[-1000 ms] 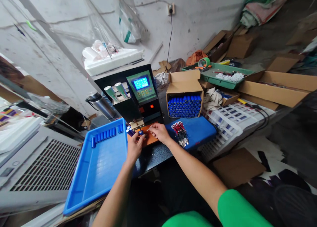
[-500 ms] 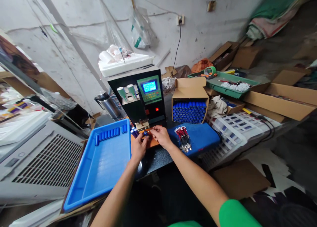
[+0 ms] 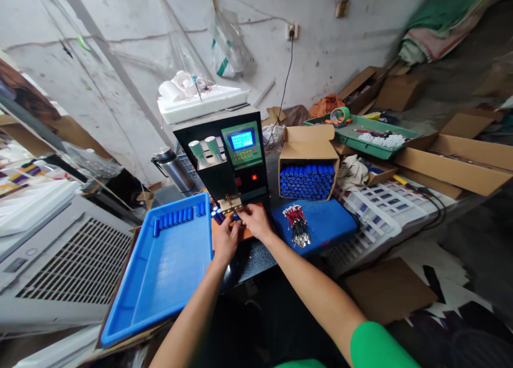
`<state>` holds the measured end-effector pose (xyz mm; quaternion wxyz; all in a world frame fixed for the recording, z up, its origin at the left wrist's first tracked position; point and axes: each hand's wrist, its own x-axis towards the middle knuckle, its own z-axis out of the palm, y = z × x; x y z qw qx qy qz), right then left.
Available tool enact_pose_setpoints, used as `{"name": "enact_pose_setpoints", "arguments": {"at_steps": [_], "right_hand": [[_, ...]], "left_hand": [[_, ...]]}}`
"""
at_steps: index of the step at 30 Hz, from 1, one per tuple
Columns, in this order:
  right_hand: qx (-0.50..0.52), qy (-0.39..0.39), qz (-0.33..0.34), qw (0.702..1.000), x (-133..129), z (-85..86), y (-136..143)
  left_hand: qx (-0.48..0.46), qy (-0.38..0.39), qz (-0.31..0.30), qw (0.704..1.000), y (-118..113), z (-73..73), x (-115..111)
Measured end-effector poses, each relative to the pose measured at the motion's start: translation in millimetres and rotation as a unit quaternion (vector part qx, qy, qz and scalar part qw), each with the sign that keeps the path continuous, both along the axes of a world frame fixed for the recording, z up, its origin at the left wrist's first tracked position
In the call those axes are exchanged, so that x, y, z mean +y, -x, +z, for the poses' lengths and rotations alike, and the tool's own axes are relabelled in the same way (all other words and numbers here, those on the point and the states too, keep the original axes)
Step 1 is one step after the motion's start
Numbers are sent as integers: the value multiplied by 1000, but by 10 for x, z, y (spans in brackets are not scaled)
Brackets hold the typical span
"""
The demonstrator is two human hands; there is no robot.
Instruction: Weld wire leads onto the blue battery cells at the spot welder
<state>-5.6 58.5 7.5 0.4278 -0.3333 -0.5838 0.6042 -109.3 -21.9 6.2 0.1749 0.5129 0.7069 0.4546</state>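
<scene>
Under the electrodes of a spot welder (image 3: 208, 130) with a lit blue screen, my left hand (image 3: 226, 239) is closed on a blue cylindrical battery cell (image 3: 235, 216). My right hand (image 3: 257, 221) is pinched at the same cell from the right; whatever lies between its fingertips is too small to make out. Both hands rest over an orange board (image 3: 247, 233) at the welder's base. A few more blue cells (image 3: 217, 214) stand just left of the electrodes. Right of my right hand, a bundle of red and black wire leads (image 3: 297, 226) lies on a blue pad (image 3: 326, 221).
At left is a blue tray (image 3: 160, 282) with a row of blue cells along its far side. An open cardboard box (image 3: 306, 150) packed with cells stands right of the welder. Behind are a steel flask (image 3: 176, 170) and a green tray (image 3: 363, 127).
My hands have shifted very slightly with the cell, which now sits closer under the electrodes. The rest of the bench looks the same.
</scene>
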Motion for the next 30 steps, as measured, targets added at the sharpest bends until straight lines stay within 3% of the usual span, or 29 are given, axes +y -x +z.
{"name": "enact_pose_setpoints", "arguments": {"at_steps": [2, 30], "right_hand": [[-3, -15, -27, 1000, -19, 16, 9], [-38, -46, -46, 997, -71, 48, -26]], "left_hand": [[-1, 3, 0, 1000, -8, 7, -4], [11, 1, 14, 1000, -56, 17, -14]]}}
